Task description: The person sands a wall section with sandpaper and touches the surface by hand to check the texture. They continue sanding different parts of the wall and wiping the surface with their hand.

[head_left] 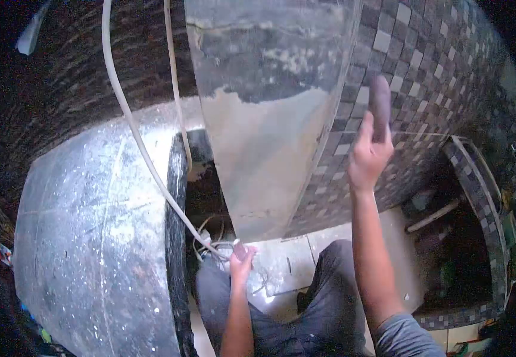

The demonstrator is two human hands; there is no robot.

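My right hand (370, 159) is raised in front of the mosaic-tiled wall (412, 65), closed around the lower end of a long, rounded, grey-brown object (380, 101) that points up. What this object is I cannot make out. Low near my left knee, my left hand (242, 266) is closed on a small brownish piece (240, 251), too small to name. A pale hose (145, 152) comes down from the top and ends in loops beside my left hand.
A speckled grey slab (91, 232) with a dark edge fills the left. A plastered pillar (264, 137) stands in the middle. At the right is a dark recess (448, 256) with a tiled rim and a pole. Light floor tiles (287, 256) lie below.
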